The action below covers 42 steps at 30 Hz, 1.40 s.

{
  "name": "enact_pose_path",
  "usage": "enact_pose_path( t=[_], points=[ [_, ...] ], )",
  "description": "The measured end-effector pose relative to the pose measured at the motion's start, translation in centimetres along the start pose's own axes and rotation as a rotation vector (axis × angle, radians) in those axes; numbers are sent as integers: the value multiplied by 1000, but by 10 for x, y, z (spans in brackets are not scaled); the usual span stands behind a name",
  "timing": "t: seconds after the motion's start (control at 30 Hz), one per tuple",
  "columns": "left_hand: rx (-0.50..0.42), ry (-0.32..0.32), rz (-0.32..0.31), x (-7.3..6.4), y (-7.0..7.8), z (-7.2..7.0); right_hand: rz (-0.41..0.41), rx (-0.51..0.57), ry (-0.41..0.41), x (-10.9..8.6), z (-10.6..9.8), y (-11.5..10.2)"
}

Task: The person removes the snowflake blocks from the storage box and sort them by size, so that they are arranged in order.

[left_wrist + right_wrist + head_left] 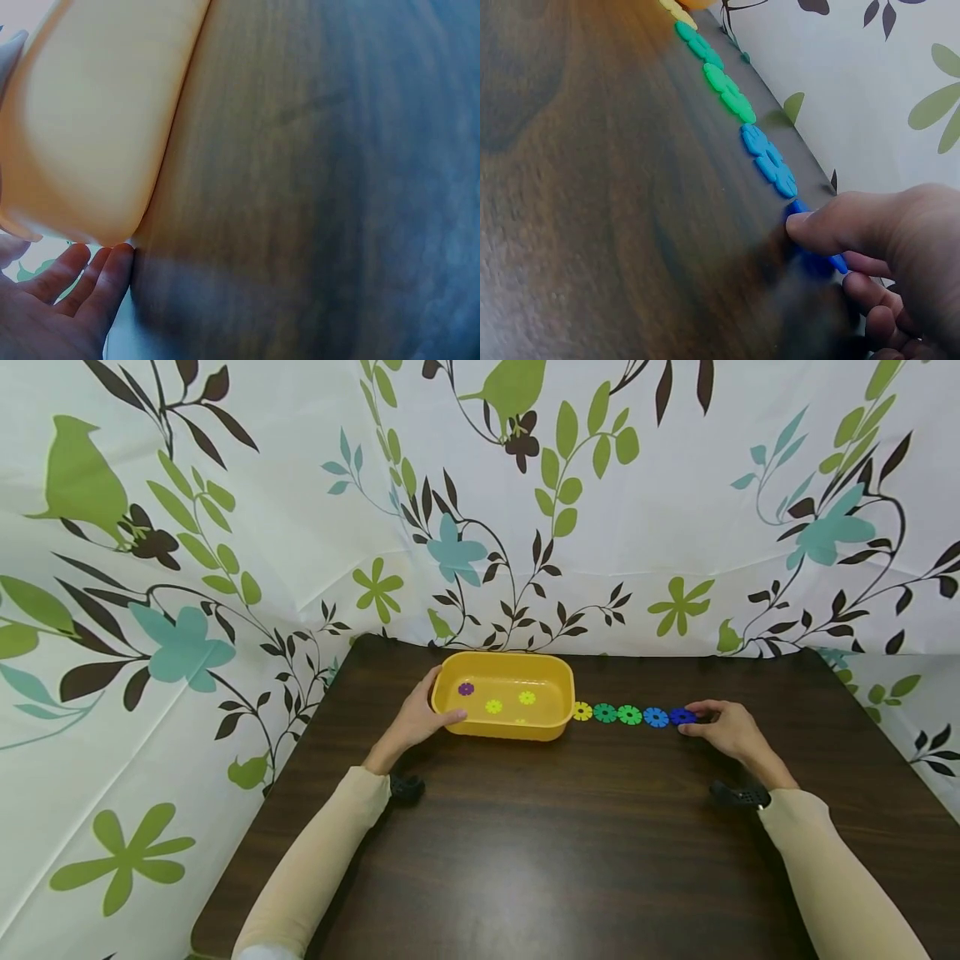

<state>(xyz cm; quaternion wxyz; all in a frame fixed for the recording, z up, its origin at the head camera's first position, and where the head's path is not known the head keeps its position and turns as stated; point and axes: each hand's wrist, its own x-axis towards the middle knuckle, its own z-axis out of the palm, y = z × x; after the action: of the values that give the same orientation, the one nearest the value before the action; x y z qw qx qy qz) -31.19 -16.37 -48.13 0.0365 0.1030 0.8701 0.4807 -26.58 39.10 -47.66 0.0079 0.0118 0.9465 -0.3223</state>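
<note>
My left hand (417,713) grips the left end of a yellow plastic tub (502,732), thumb along the near rim and fingers round the end wall. Inside the tub lie a purple flower-shaped disc (467,689) and several yellow ones (493,707). Between thumb and fingers, my right hand (731,732) pinches a dark blue flower disc (838,262), tilted in the right wrist view. It is at the right end of a row: a light blue disc (656,717), a bright green one (630,715), a darker green one (604,712) and a yellow one (582,711) beside the tub.
Everything stands on a dark wooden table (525,843). Behind its far edge and along the left hangs a white curtain (480,602) printed with leaves, birds and flowers. Each wrist wears a black band (738,795).
</note>
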Motion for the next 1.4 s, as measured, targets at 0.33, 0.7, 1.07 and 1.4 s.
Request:
enact_pose_path(
  t=[0.33,0.7,1.07,1.4],
  points=[
    [4,2,18,1,-2,-1,-4,-9,-3,2,-1,0],
    [-11,-5,-30,1,3,-3,-158,36,74,0,-5,-67],
    [15,-13,-6,1,-2,-3,-355,-13,-93,13,19,-150],
    [13,-5,-6,2,-1,-1,-558,-105,-323,42,56,-205]
  ],
)
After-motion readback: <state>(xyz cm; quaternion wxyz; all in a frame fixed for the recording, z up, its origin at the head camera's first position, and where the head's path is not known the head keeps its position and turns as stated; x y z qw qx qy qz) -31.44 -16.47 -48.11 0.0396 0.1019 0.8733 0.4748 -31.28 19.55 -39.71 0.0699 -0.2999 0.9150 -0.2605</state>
